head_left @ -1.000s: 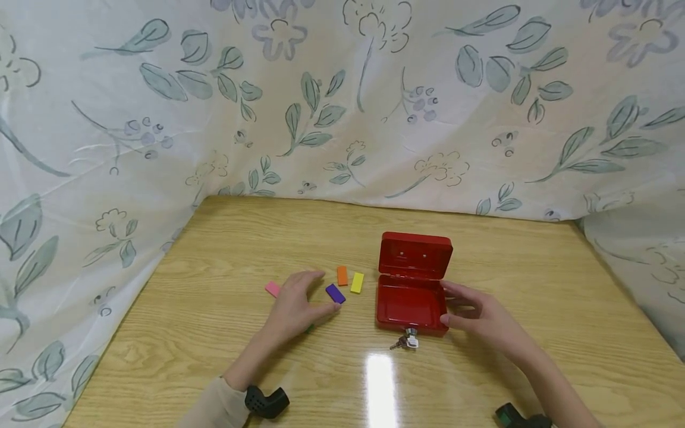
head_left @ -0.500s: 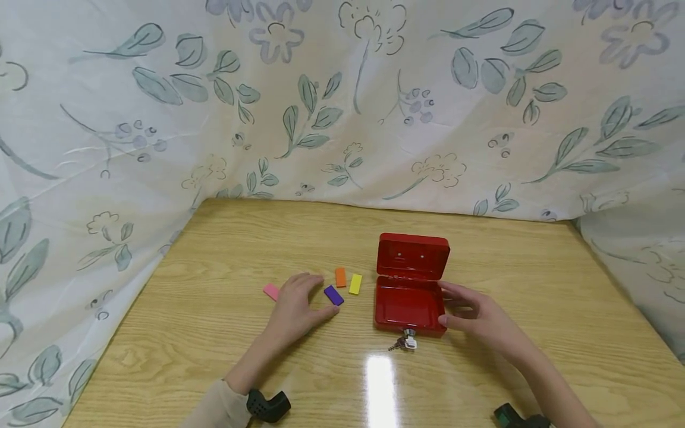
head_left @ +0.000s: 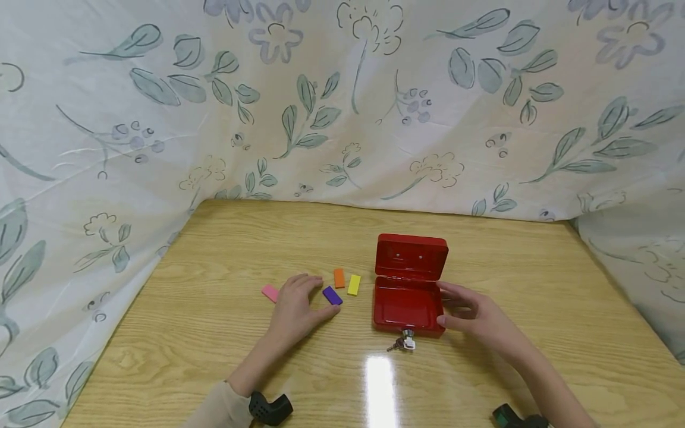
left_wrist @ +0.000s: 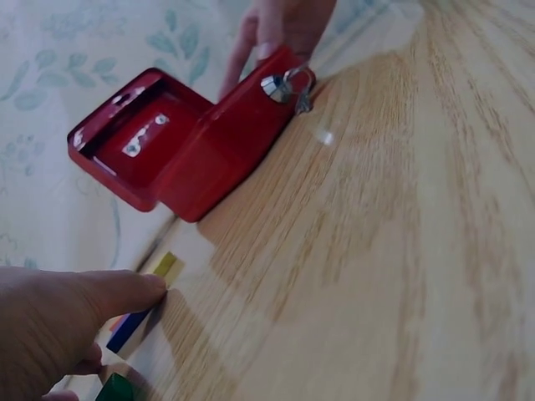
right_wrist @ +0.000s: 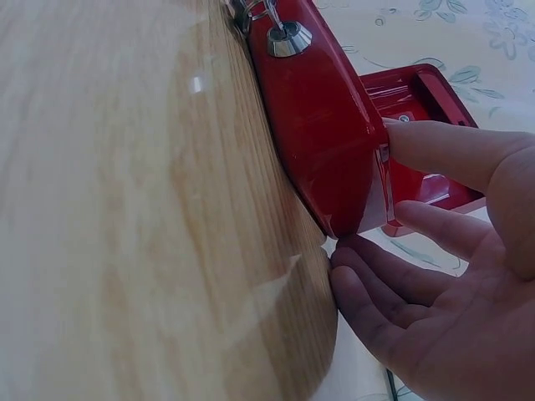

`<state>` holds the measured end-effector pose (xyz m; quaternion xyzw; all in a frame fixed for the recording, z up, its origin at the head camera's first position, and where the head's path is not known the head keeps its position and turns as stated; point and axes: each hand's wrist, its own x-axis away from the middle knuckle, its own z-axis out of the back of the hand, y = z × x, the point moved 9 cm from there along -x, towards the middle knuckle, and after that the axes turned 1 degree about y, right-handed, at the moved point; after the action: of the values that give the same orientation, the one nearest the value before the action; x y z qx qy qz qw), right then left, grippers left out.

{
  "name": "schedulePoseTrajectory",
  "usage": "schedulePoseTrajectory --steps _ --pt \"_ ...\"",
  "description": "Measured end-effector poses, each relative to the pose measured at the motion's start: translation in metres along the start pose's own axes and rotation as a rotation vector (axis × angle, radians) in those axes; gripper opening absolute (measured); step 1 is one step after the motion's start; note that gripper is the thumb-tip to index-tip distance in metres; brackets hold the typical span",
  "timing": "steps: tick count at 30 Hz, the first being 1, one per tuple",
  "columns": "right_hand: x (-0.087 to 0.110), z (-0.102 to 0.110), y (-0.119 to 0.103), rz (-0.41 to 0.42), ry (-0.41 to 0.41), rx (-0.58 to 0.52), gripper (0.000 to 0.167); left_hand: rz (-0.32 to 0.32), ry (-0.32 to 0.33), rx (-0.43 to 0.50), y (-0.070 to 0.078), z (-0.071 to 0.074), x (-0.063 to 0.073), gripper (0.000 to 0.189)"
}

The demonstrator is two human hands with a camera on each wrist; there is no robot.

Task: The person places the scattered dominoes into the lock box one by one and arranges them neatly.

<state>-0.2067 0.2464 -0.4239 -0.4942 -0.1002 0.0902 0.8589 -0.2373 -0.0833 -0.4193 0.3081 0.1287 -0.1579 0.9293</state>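
Left hand [head_left: 294, 306], loose, beside purple block [head_left: 332, 295], lower centre; right hand [head_left: 479, 313], unclenched, touching red box [head_left: 408, 304], right of centre: best braced lightly, block pinched squarely.

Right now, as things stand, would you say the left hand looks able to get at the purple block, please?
Very likely yes: the left hand is close beside the purple block, nothing lies on top, and the orange block and yellow block sit beyond it.
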Motion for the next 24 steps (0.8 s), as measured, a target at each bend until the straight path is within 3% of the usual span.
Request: schedulePoseTrajectory --steps 24 --pt "-0.0006 -0.0013 0.0039 -0.007 0.006 0.015 0.067 -0.011 0.0 0.014 -0.0007 -0.0011 0.0013 0.05"
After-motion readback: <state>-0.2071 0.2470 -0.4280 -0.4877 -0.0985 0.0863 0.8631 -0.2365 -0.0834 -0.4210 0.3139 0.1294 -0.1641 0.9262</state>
